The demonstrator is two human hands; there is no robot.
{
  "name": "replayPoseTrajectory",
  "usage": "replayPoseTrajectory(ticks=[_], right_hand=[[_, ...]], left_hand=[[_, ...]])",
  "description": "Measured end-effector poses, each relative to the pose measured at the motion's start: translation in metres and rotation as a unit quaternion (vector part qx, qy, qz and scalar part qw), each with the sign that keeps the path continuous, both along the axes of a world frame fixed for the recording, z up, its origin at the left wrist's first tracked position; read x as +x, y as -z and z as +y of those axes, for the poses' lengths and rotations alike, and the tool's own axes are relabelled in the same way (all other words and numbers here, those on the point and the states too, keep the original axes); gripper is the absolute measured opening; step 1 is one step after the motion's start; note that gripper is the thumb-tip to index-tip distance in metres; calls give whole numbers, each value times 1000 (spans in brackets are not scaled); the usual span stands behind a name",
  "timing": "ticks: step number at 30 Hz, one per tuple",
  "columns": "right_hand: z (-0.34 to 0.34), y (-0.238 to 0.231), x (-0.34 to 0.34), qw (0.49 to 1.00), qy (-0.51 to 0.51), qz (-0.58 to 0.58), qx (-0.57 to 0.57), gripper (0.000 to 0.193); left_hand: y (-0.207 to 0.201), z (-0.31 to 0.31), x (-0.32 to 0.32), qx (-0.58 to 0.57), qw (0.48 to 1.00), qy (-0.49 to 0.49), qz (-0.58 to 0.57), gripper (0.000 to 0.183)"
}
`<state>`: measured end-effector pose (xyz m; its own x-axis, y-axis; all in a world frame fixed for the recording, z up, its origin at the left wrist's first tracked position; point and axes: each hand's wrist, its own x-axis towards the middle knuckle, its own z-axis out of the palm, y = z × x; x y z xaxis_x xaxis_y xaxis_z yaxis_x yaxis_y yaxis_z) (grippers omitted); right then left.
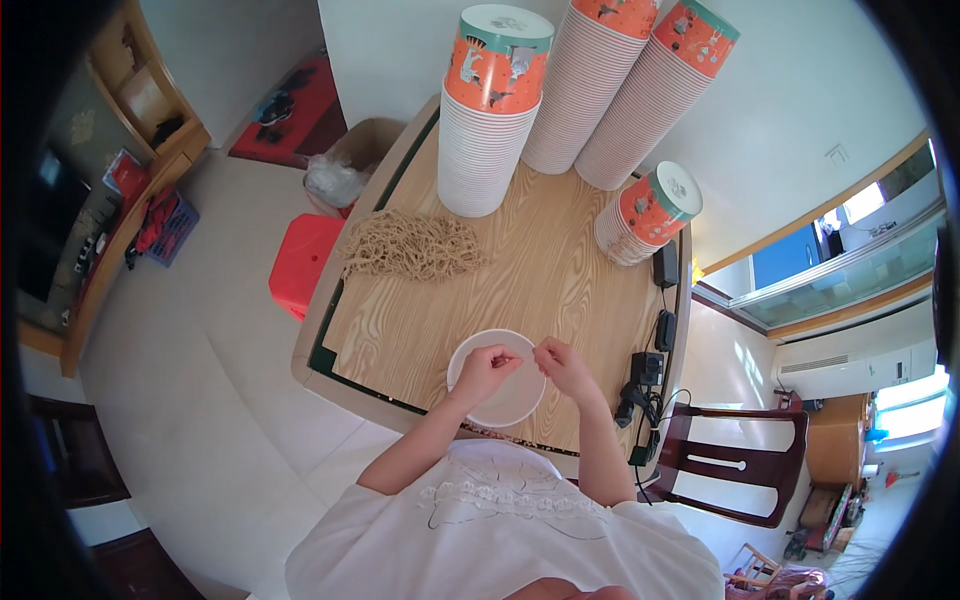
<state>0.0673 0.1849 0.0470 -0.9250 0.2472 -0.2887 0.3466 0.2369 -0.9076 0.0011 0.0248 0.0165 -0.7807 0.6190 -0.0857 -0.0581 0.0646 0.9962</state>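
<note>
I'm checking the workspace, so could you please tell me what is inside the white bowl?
The white bowl looks bare where its floor shows. The left hand and right hand hover over it, hiding part of the inside.

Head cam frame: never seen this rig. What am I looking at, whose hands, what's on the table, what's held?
There is no machine here: a person works with two bare hands. The one picture comes from a wide fisheye camera worn on the person's head and looking down, so straight edges bend near the rim and the forearms enter from below. The left hand and right hand meet over a white paper bowl at the near edge of a wooden table. Their fingertips pinch something thin between them, perhaps a strand of string; it is too small to be sure. Farther back lie a heap of tan cords and tall stacks of orange-printed paper bowls. Black chargers and cables sit at the table's right edge.
</note>
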Motion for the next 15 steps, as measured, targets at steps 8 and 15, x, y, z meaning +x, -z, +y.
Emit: replayPoseTrajectory(ticks=[8,15], right_hand=[[-3,-2,-5,997,-53,-45,21,21],[4,5,0,997,-37,13,-72,10]], left_hand=[[5,5,-1,-9,1000,16,-6,12],[5,11,0,16,989,-2,-150,12]])
